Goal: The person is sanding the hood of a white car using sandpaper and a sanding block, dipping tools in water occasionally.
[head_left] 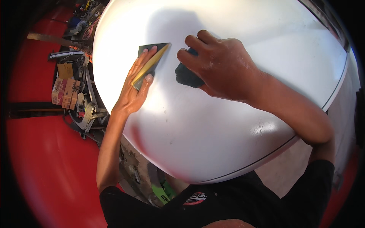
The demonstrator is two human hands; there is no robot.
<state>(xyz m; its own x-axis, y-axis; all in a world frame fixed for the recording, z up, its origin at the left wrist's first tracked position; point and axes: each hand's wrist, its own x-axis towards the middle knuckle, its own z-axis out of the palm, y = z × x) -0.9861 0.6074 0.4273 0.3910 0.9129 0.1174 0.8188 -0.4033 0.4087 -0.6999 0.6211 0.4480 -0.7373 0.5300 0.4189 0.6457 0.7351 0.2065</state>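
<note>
A glossy white curved panel [213,140] fills the middle of the view, with a dark line along its right and lower rim. My left hand [135,89] grips a thin dark grey-green pad with a yellow strip [154,60] on the panel's upper left, fingers along it and thumb over its lower end. To the right of it, my right hand [224,66] is closed over a dark, soft-looking block [186,78], perhaps a sponge, on the panel. The block is partly hidden under my fingers.
Red panels [45,159] lie at the far left. A pile of cardboard boxes [68,93] and metal and plastic scraps lies beside the white panel. Below it show the pale floor [289,167] and a green object [161,190].
</note>
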